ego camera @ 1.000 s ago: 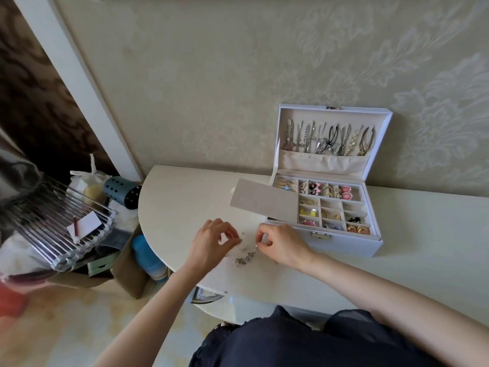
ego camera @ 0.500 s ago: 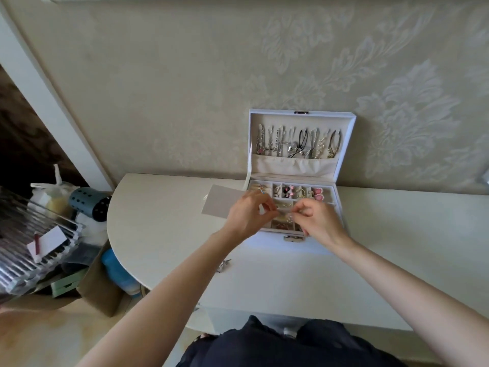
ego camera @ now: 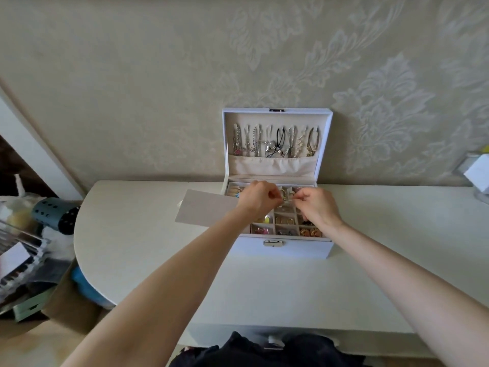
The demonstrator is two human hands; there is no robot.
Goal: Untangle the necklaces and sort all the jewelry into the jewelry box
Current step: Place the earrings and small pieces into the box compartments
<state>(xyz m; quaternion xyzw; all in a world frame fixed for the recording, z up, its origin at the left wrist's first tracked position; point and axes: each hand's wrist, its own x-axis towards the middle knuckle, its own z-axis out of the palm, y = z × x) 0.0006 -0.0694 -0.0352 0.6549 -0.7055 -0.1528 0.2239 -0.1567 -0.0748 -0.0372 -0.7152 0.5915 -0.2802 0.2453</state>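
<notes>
A white jewelry box [ego camera: 283,249] stands open against the wall on the white table [ego camera: 148,242]. Several necklaces [ego camera: 275,141] hang inside its raised lid. Its tray compartments hold earrings and rings [ego camera: 284,221]. My left hand [ego camera: 258,198] and my right hand [ego camera: 318,205] hover over the back rows of the tray, fingertips close together. Between them they pinch a small piece of jewelry [ego camera: 285,201], too small to tell apart. A grey flat tray cover [ego camera: 203,210] lies tilted against the box's left side.
Left of the table's rounded end stand a dark blue hair dryer [ego camera: 57,214], a wire rack [ego camera: 18,250] and a cardboard box [ego camera: 66,308] on the floor. A white object [ego camera: 477,174] sits at the far right by the wall.
Both hands lifted a small piece from the table's front edge and carried it over the box's tray, now further back. The camera view shifted left and closer.
</notes>
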